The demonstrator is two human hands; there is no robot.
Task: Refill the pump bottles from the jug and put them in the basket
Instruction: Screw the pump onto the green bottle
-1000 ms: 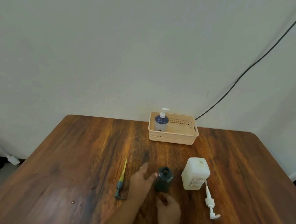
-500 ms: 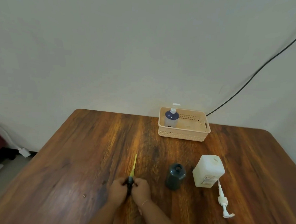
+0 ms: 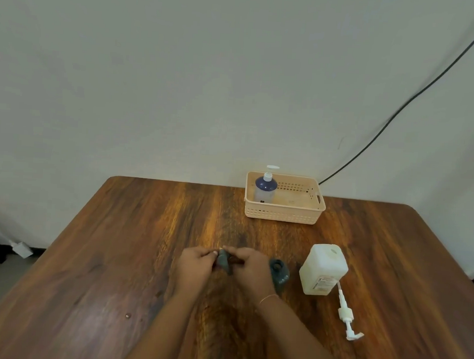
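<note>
Both my hands meet at the table's middle around the dark green pump head (image 3: pixel 222 261). My left hand (image 3: pixel 194 268) pinches it from the left and my right hand (image 3: pixel 249 269) from the right; its tube is hidden. Just right of my right hand stands the dark green bottle (image 3: pixel 280 273), uncapped and partly hidden by that hand. The white jug (image 3: pixel 323 269) stands open further right. A beige basket (image 3: pixel 283 214) at the back holds a blue-and-white pump bottle (image 3: pixel 266 188).
A white pump with its tube (image 3: pixel 345 313) lies on the wooden table (image 3: pixel 114 255) in front of the jug. A black cable (image 3: pixel 401 109) runs down the wall behind the basket. A white plug (image 3: pixel 22 249) lies on the floor at left.
My hands left the green bottle, went left to the green pump and picked it up off the table. They now hold it closer to the bottle.
</note>
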